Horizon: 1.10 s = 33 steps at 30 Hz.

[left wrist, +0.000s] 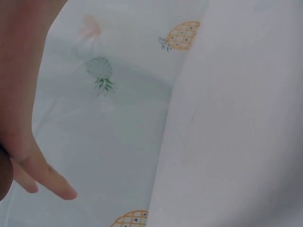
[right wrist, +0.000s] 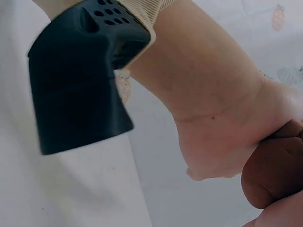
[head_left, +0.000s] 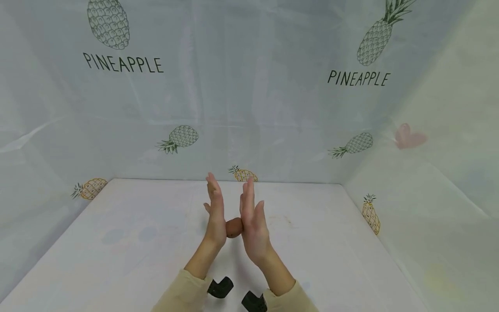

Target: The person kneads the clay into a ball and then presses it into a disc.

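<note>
A rounded lump of brown clay (head_left: 234, 228) sits between the two palms, above the white table. My left hand (head_left: 215, 216) presses it from the left with fingers straight and pointing up and away. From the other side my right hand (head_left: 254, 229) presses the lump with its palm, fingers also extended. Cracks and creases mark the clay (right wrist: 274, 170) in the right wrist view, where the left hand (right wrist: 222, 142) lies against it. At the left edge of the left wrist view, only a sliver of clay (left wrist: 4, 175) shows beside a hand.
The white table (head_left: 136, 242) spreads under both hands. Pale sheeting (head_left: 241, 95) printed with pineapples walls its back and sides. Black wrist mounts (head_left: 220, 287) jut inward from the cream sleeves (head_left: 185, 292). Faint brownish marks (head_left: 287, 219) lie on the table right of the hands.
</note>
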Each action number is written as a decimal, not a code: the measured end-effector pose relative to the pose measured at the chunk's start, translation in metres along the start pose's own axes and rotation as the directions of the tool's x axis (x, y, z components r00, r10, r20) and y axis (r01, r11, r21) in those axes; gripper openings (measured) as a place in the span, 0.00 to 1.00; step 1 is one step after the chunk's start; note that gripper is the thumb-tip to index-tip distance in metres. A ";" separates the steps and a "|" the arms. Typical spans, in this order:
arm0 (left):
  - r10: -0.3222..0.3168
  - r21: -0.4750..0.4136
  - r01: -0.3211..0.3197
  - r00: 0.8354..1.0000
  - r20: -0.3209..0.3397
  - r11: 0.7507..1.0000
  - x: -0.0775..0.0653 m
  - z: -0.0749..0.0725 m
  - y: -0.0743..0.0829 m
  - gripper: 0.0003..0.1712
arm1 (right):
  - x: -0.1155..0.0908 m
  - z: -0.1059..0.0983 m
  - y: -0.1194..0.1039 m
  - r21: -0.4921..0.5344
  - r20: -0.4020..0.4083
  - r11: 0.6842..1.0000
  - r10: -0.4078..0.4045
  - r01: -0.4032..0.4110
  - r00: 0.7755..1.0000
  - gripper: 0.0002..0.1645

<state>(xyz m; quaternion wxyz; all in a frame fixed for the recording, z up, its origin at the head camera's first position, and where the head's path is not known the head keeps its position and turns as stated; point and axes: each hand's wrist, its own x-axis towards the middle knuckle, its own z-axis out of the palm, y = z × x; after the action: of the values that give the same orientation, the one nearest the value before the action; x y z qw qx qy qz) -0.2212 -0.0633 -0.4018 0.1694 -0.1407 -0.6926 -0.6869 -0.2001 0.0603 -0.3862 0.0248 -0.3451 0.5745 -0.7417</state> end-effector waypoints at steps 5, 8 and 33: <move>0.015 0.013 -0.016 0.996 0.088 1.000 -0.007 0.014 -0.001 0.39 | 0.001 -0.007 -0.004 0.017 -0.038 1.000 0.000 0.001 0.999 0.42; 0.025 0.011 -0.027 0.989 0.145 1.000 -0.012 0.021 -0.002 0.39 | 0.002 -0.012 -0.006 0.031 -0.069 1.000 0.005 -0.003 0.998 0.42; 0.056 -0.205 -0.003 0.967 0.250 0.979 -0.022 0.031 0.019 0.36 | 0.003 -0.022 -0.003 -0.010 -0.194 0.999 0.040 -0.043 0.980 0.39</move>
<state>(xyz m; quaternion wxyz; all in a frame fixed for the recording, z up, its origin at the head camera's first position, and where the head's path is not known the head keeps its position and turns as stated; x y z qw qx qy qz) -0.1943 -0.0311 -0.3938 0.0740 -0.2547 -0.6326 -0.7276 -0.2130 0.0784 -0.3841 -0.0183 -0.2592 0.5866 -0.7670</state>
